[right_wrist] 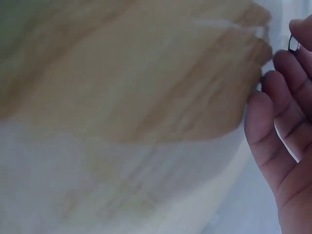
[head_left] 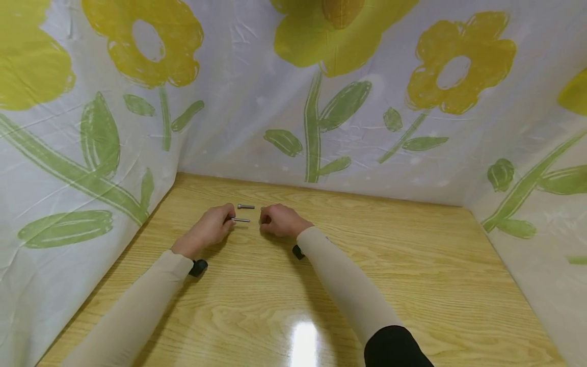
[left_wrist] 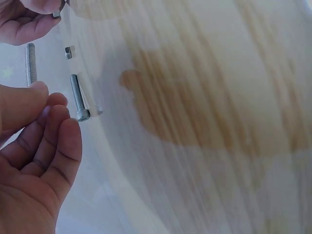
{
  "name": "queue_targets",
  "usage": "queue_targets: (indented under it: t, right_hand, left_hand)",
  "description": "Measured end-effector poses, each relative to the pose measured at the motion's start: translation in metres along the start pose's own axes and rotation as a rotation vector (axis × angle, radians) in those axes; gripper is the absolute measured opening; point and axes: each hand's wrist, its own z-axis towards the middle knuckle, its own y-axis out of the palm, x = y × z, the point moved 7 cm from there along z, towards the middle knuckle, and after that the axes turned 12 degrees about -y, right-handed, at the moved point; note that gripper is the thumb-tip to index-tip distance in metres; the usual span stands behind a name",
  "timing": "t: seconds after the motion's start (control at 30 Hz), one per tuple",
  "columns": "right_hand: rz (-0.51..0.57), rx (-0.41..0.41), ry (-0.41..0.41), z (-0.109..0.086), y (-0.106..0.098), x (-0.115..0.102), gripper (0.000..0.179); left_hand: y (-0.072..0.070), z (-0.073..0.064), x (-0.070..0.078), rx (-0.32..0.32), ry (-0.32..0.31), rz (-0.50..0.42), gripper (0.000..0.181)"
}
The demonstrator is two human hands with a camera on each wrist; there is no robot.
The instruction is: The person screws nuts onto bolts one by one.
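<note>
My left hand (head_left: 212, 227) pinches a silver bolt (head_left: 241, 219) between thumb and fingers. The bolt's threaded shank points right, toward the other hand, and its head is hidden in the grip. Across a small gap, my right hand (head_left: 281, 220) pinches a small metal nut (right_wrist: 293, 45), its open hole showing in the right wrist view. A second bolt (head_left: 246, 206), with a cylindrical head at its left end, lies on the table just beyond the hands. In the left wrist view another nut (left_wrist: 68, 52) lies in line with the threaded end of that loose bolt (left_wrist: 79, 97).
The wood-grain table (head_left: 390, 265) spreads under both arms. A white curtain (head_left: 238, 127) with yellow flowers closes off the back and both sides, close beyond the hands. Light glares on the table's near part.
</note>
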Motion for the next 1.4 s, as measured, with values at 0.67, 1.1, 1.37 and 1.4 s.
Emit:
queue_targets:
  t: [0.67,1.1,1.37,1.4]
  right_hand:
    - [0.136,0.179,-0.059,-0.026,-0.021,0.001,0.011]
    - [0.184,0.268,-0.063,-0.052,-0.029,0.003,0.017]
    - [0.204,0.366,-0.115,-0.070,-0.037,-0.002,0.017]
    - [0.209,0.375,-0.118,-0.072,-0.038,-0.002,0.017]
  left_hand:
    - [0.004,-0.002,0.021,0.062,0.052,-0.121,0.010]
    - [0.009,-0.007,0.033,0.073,-0.005,-0.257,0.006]
    - [0.010,-0.011,0.045,0.103,0.002,-0.352,0.005]
    - [0.011,-0.011,0.047,0.106,0.004,-0.352,0.005]
